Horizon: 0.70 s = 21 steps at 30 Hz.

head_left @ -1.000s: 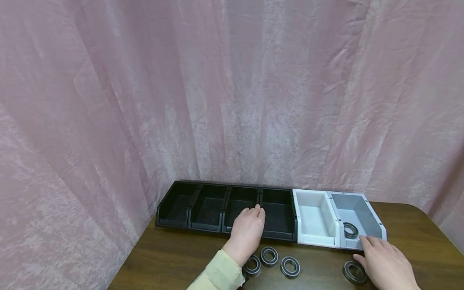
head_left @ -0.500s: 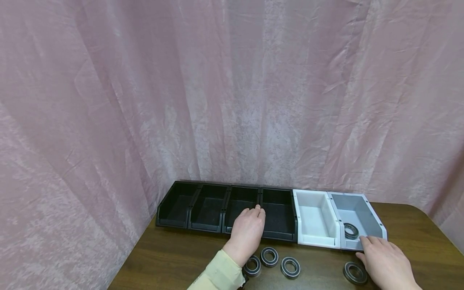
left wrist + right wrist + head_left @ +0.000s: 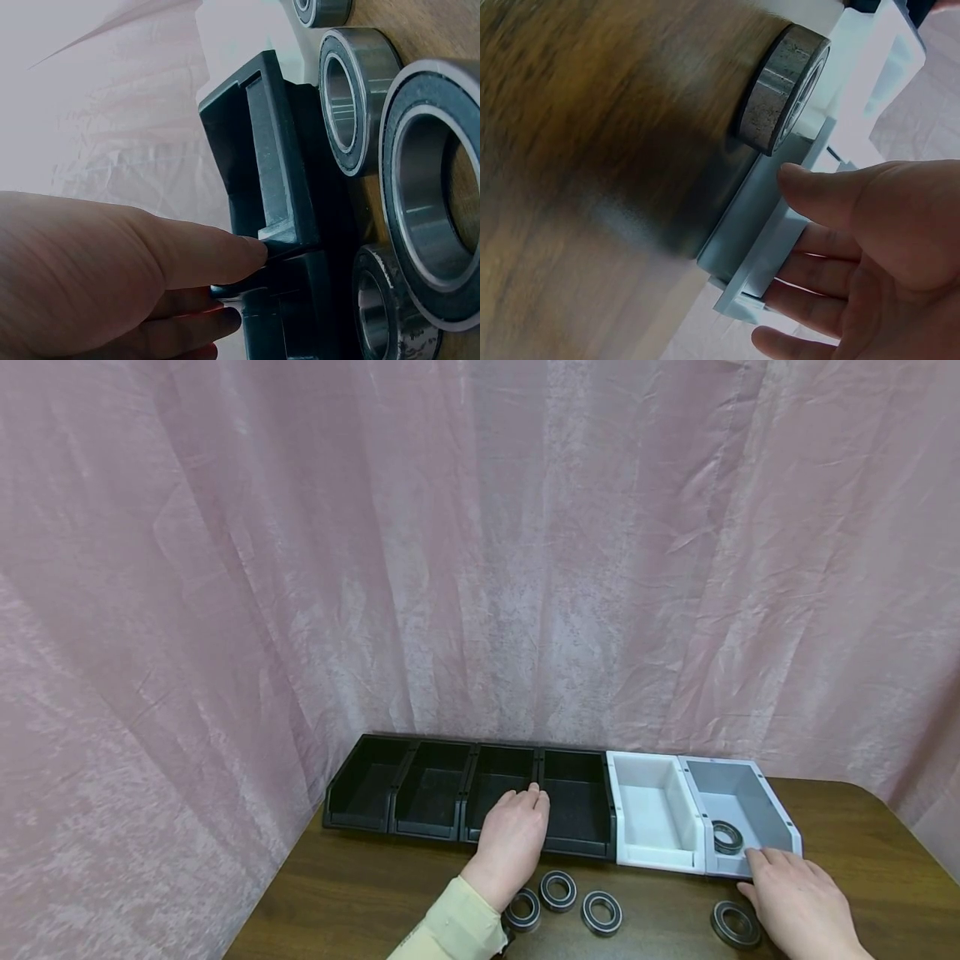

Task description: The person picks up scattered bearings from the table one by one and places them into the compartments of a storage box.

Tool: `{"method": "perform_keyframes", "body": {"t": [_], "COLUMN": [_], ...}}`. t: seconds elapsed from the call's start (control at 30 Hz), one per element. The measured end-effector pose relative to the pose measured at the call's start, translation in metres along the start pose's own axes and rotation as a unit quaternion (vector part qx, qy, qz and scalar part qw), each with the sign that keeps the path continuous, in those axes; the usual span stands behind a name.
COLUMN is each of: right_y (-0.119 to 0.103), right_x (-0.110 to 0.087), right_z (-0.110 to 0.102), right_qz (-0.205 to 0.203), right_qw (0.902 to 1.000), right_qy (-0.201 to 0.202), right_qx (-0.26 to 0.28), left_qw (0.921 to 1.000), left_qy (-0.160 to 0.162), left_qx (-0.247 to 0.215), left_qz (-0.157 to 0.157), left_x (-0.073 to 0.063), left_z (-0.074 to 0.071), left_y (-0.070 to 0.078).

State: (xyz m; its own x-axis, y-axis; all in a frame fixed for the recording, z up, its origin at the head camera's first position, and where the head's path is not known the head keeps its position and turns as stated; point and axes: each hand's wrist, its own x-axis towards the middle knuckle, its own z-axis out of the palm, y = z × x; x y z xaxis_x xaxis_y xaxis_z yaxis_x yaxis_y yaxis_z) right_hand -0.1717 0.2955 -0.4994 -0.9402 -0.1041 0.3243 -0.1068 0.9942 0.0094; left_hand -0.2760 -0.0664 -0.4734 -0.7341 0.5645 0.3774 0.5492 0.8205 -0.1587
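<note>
My left hand (image 3: 512,835) reaches over the black storage bins (image 3: 577,802). In the left wrist view its thumb meets a black bin rim (image 3: 296,232), with the other fingers relaxed beyond. A cluster of bearings, including one bearing (image 3: 557,907) and another (image 3: 601,930), lies in front of the bins; the sleeve overlaps part of the cluster. My right hand (image 3: 802,906) rests at the front corner of the grey bin (image 3: 738,785), fingers loosely extended past its front wall (image 3: 761,247). One bearing (image 3: 722,928) lies beside the right thumb. Inside the grey bin sits another bearing (image 3: 738,839).
A white bin (image 3: 652,802) stands between the black bins and the grey one, all in one row. Behind them hangs a pink curtain (image 3: 480,568). The brown wooden table (image 3: 360,877) has its rounded far corner at the right.
My right thumb has drawn slightly rightward, away from the bearing beside it. The left hand and the bearings stay where they were.
</note>
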Motion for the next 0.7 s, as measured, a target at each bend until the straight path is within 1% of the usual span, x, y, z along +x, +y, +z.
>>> {"method": "perform_keyframes", "body": {"t": [0.27, 0.5, 0.7], "right_y": [-0.0001, -0.0005, -0.0006], "right_x": [0.0004, 0.0037, 0.0050], "right_z": [-0.0009, -0.0032, -0.0045], "right_qz": [0.001, 0.012, 0.014], "right_qw": [1.0000, 0.9985, 0.9967], "right_qy": [-0.009, -0.052, -0.077], "right_qx": [-0.002, -0.016, -0.024], "left_qw": [1.0000, 1.0000, 0.9999], "left_qy": [-0.001, -0.005, -0.011], "left_qx": [-0.003, -0.006, -0.007], "left_qz": [0.000, -0.001, -0.002], "left_x": [0.0001, -0.0002, -0.0006], "left_z": [-0.0012, -0.0012, -0.0017], "left_y": [0.0000, 0.0002, 0.0003]}}
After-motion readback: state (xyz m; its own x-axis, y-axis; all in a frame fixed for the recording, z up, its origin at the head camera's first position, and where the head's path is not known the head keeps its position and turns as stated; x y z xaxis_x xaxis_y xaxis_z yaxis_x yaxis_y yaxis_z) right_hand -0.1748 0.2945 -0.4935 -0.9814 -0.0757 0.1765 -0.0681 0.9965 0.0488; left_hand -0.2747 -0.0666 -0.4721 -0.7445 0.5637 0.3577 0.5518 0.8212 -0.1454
